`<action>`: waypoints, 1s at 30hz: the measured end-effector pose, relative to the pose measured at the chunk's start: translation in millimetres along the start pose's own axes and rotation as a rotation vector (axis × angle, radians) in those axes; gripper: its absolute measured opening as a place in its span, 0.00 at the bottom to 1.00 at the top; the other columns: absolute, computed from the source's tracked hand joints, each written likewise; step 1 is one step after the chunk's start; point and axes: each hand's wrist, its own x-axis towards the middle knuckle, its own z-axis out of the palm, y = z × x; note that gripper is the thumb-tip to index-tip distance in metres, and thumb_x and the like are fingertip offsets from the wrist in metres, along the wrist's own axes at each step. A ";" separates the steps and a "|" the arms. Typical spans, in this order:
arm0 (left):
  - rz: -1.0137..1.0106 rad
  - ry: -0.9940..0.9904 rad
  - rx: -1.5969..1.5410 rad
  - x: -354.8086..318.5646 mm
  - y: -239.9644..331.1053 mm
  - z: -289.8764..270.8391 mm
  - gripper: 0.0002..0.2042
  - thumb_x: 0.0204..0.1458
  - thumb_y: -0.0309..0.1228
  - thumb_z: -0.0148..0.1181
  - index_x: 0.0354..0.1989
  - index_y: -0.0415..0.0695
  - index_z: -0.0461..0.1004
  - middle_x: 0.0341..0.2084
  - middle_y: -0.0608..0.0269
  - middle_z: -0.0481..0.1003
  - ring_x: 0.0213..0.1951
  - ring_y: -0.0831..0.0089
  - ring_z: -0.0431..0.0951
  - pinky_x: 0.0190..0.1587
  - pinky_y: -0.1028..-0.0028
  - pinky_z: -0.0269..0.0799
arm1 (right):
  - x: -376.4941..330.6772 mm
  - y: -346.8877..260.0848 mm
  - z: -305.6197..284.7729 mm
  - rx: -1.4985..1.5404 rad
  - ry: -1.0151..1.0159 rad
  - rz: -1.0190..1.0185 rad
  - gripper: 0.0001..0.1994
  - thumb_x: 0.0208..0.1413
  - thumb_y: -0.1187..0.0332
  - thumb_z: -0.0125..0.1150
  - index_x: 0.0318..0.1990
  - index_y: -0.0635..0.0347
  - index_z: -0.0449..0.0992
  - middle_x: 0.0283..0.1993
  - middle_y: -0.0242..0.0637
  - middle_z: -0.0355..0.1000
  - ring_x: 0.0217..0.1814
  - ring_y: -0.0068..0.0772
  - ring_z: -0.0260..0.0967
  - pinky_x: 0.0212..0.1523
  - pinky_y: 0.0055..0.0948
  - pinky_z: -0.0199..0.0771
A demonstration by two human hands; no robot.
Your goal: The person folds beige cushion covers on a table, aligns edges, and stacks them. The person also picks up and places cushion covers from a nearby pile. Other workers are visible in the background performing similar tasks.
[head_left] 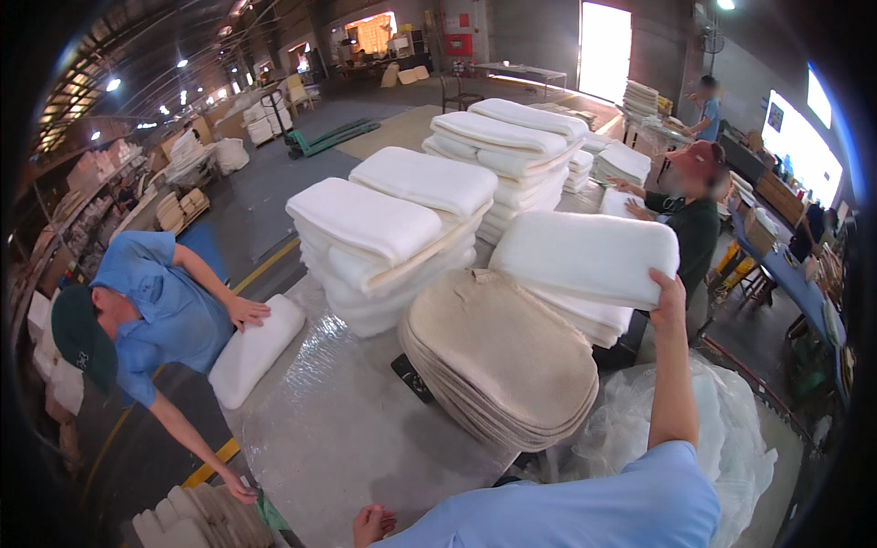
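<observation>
My right hand (670, 294) is closed on the right edge of a white padded cushion sheet (585, 256), which lies tilted over a pile of similar white pads (585, 310). My left hand (373, 525) is low by the table's near edge, fingers loosely curled in, with nothing visible in them. Between the hands and the white pads sits a stack of beige rounded fabric pieces (498, 352). A dark flat object (411, 379) pokes out from under its left side.
Tall piles of folded white pads (388, 215) stand on the plastic-covered table (329, 411). At left, a co-worker in blue (169, 301) touches a white pad (260, 352). Another co-worker (690, 215) handles pads at right. Crumpled clear plastic (681, 429) lies beside my right arm.
</observation>
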 end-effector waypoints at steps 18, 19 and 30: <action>0.139 -0.047 -0.422 -38.5 57.1 -154.1 0.29 0.75 0.51 0.47 0.69 0.37 0.69 0.63 0.52 0.76 0.61 0.60 0.78 0.62 0.60 0.74 | -441.3 102.0 51.9 0.020 -0.567 0.801 0.28 0.51 0.74 0.70 0.63 0.64 0.74 0.54 0.41 0.79 0.56 0.39 0.78 0.61 0.42 0.77; 0.143 0.002 -0.352 -43.9 49.7 -158.5 0.29 0.75 0.51 0.47 0.69 0.36 0.68 0.63 0.51 0.75 0.61 0.59 0.77 0.63 0.60 0.73 | -450.0 124.1 47.1 -0.031 -0.579 0.830 0.29 0.52 0.73 0.70 0.64 0.63 0.73 0.56 0.41 0.78 0.57 0.39 0.77 0.61 0.42 0.76; 0.075 0.245 -0.014 -58.9 -9.5 -182.5 0.31 0.73 0.48 0.54 0.67 0.28 0.67 0.61 0.46 0.75 0.58 0.59 0.78 0.61 0.60 0.74 | -442.9 199.6 60.8 -0.941 -0.887 0.600 0.32 0.60 0.54 0.73 0.67 0.62 0.73 0.62 0.42 0.76 0.63 0.36 0.74 0.65 0.39 0.74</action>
